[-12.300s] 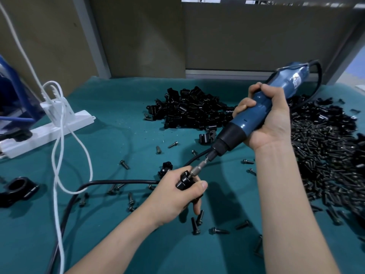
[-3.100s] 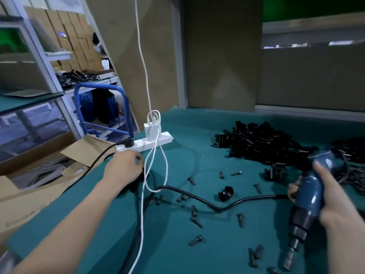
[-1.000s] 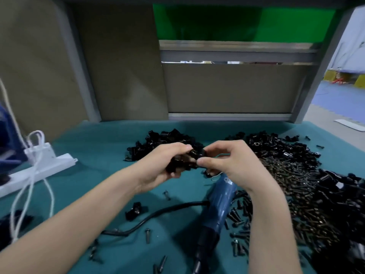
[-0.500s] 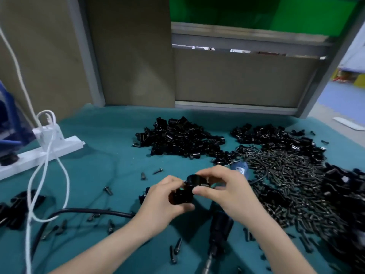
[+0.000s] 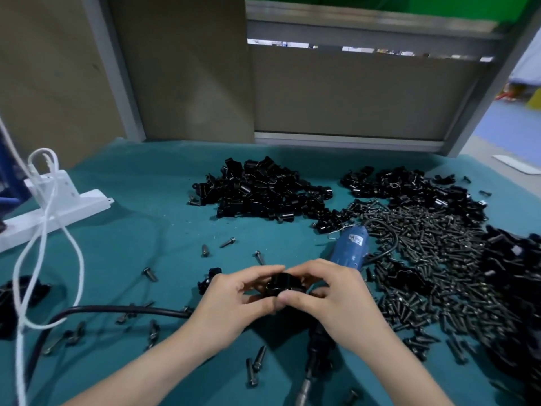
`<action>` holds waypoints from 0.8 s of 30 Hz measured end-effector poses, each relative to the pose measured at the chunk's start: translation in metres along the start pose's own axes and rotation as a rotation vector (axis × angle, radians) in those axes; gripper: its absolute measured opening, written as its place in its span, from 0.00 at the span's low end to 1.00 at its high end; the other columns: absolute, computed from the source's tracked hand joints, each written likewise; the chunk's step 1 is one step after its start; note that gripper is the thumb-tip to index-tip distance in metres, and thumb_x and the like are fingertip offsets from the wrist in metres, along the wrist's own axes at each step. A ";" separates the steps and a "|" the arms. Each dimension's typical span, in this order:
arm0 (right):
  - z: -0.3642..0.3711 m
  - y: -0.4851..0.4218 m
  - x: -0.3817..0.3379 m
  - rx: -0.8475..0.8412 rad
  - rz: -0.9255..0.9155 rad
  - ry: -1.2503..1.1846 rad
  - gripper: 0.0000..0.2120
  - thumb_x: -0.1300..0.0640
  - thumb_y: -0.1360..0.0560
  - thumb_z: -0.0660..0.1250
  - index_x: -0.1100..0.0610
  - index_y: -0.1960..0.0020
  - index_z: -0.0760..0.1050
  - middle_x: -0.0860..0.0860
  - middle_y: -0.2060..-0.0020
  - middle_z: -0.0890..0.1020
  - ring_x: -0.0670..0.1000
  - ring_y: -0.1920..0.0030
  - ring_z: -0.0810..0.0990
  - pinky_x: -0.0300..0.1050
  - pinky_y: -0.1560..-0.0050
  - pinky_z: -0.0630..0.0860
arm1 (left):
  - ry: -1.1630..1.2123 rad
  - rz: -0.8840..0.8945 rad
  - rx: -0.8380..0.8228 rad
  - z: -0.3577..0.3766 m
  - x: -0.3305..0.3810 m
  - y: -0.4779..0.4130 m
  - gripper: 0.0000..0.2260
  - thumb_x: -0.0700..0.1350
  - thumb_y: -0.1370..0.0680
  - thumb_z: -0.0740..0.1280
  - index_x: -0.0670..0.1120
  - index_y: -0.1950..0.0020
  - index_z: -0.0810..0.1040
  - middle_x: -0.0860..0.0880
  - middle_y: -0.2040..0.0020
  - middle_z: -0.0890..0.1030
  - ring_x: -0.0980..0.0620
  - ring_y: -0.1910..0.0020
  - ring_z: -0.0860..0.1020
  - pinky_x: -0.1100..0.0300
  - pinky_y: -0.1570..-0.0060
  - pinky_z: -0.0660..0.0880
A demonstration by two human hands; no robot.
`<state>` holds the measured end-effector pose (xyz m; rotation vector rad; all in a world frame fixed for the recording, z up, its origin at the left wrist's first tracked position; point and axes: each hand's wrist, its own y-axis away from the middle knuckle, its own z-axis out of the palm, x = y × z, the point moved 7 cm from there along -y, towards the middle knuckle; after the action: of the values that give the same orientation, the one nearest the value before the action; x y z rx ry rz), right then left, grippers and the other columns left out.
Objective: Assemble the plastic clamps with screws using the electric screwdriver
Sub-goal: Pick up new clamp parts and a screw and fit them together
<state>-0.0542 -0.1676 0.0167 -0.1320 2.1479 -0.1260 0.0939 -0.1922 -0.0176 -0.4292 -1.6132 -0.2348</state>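
Note:
Both hands meet over the middle of the green table and hold one black plastic clamp [image 5: 281,285] between them. My left hand [image 5: 231,306] grips its left side and my right hand [image 5: 328,297] pinches its right side with thumb and fingers. The blue electric screwdriver [image 5: 349,249] lies flat on the table under my right hand, bit end [image 5: 304,388] toward me. A heap of black clamp parts [image 5: 263,190] sits behind, and a wide pile of dark screws [image 5: 427,253] spreads to the right.
Loose screws [image 5: 257,360] lie scattered near the front. A single black clamp piece [image 5: 209,278] sits left of my left hand. The screwdriver's black cable [image 5: 117,310] runs left; a white power strip [image 5: 55,209] with white cords and assembled clamps [image 5: 17,294] are at far left.
The hands have come lower and nearer with the clamp, and the fingers have shifted around it. The screwdriver stays lying on the table. The view has tilted down slightly.

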 end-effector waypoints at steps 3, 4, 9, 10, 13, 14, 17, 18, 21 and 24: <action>0.000 0.000 0.001 -0.026 0.022 -0.035 0.12 0.52 0.34 0.79 0.39 0.59 0.79 0.47 0.58 0.82 0.47 0.57 0.82 0.52 0.51 0.79 | -0.003 0.005 -0.003 -0.001 0.000 0.001 0.16 0.50 0.34 0.76 0.59 0.46 0.84 0.55 0.47 0.85 0.56 0.48 0.83 0.67 0.52 0.78; 0.000 0.000 0.001 -0.041 0.030 -0.045 0.11 0.52 0.34 0.79 0.40 0.59 0.79 0.47 0.58 0.82 0.48 0.57 0.82 0.52 0.50 0.79 | 0.003 0.007 -0.010 -0.001 0.001 0.001 0.16 0.49 0.33 0.75 0.59 0.46 0.84 0.54 0.48 0.85 0.55 0.48 0.83 0.66 0.53 0.78; -0.001 0.000 0.006 -0.079 0.087 -0.054 0.12 0.54 0.36 0.80 0.50 0.54 0.83 0.48 0.57 0.82 0.49 0.55 0.83 0.51 0.48 0.80 | 0.054 0.002 -0.045 -0.001 0.002 0.001 0.16 0.42 0.33 0.74 0.56 0.47 0.84 0.51 0.49 0.85 0.54 0.48 0.83 0.67 0.51 0.77; -0.002 0.000 0.007 -0.077 0.095 -0.044 0.12 0.54 0.36 0.80 0.51 0.54 0.83 0.47 0.57 0.82 0.49 0.55 0.83 0.50 0.48 0.80 | 0.074 -0.004 -0.039 -0.002 0.001 0.000 0.16 0.42 0.33 0.74 0.55 0.48 0.85 0.50 0.50 0.86 0.54 0.50 0.83 0.67 0.51 0.77; -0.003 -0.001 0.009 -0.064 0.118 -0.023 0.14 0.55 0.37 0.81 0.50 0.53 0.83 0.47 0.57 0.82 0.50 0.55 0.83 0.49 0.47 0.80 | 0.104 -0.010 -0.027 -0.002 0.001 0.000 0.15 0.41 0.34 0.74 0.55 0.50 0.86 0.50 0.51 0.86 0.55 0.52 0.84 0.68 0.52 0.77; -0.004 -0.001 0.010 -0.062 0.126 -0.014 0.14 0.55 0.37 0.81 0.49 0.53 0.83 0.48 0.57 0.82 0.51 0.55 0.83 0.50 0.47 0.80 | 0.105 -0.008 -0.026 -0.001 0.001 0.000 0.15 0.41 0.34 0.74 0.55 0.50 0.86 0.50 0.51 0.86 0.55 0.52 0.84 0.68 0.52 0.77; -0.004 -0.001 0.012 -0.067 0.146 0.007 0.15 0.55 0.37 0.82 0.50 0.53 0.83 0.48 0.58 0.82 0.52 0.57 0.83 0.51 0.49 0.80 | 0.095 -0.004 -0.029 -0.001 0.002 0.000 0.15 0.42 0.34 0.75 0.56 0.50 0.85 0.51 0.51 0.86 0.55 0.52 0.84 0.69 0.53 0.77; -0.004 -0.001 0.012 -0.073 0.151 0.013 0.15 0.55 0.37 0.82 0.50 0.52 0.83 0.48 0.57 0.82 0.52 0.57 0.83 0.51 0.49 0.80 | 0.096 -0.007 -0.029 -0.002 0.002 0.000 0.15 0.42 0.34 0.75 0.57 0.50 0.85 0.51 0.51 0.86 0.55 0.52 0.84 0.69 0.53 0.77; -0.004 -0.001 0.012 -0.089 0.161 0.034 0.17 0.55 0.37 0.81 0.52 0.51 0.82 0.49 0.56 0.82 0.52 0.56 0.84 0.50 0.48 0.80 | 0.100 -0.026 -0.024 -0.003 0.001 0.000 0.15 0.44 0.36 0.76 0.57 0.51 0.86 0.51 0.52 0.86 0.55 0.52 0.84 0.69 0.53 0.77; -0.003 0.000 0.012 -0.099 0.166 0.031 0.15 0.56 0.36 0.81 0.51 0.52 0.82 0.48 0.56 0.83 0.49 0.57 0.84 0.49 0.48 0.80 | 0.104 -0.050 -0.007 -0.003 0.000 -0.001 0.15 0.44 0.38 0.76 0.57 0.53 0.86 0.50 0.53 0.86 0.55 0.53 0.84 0.69 0.54 0.77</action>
<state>-0.0634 -0.1696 0.0091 -0.0088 2.1865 0.0745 0.0966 -0.1939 -0.0172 -0.3760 -1.5227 -0.2962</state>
